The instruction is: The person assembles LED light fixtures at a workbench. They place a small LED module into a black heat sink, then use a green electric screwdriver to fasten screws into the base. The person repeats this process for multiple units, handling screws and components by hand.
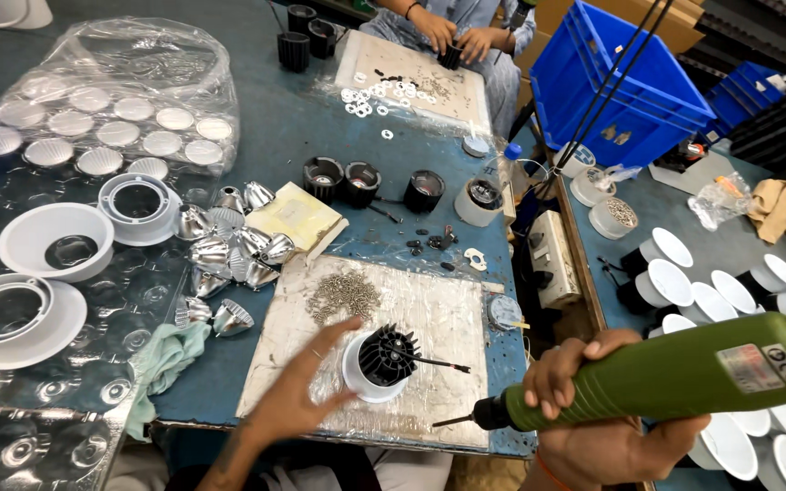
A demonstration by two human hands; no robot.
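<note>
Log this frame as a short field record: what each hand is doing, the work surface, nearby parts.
Left hand: open, touching the white round housing with black finned heat sink
Right hand: gripping green electric screwdriver, bit pointing left
Surface: plastic-covered board on blue table
Nearby: pile of small screws, shiny metal reflector cones
Others: another person's hands at the far end
</note>
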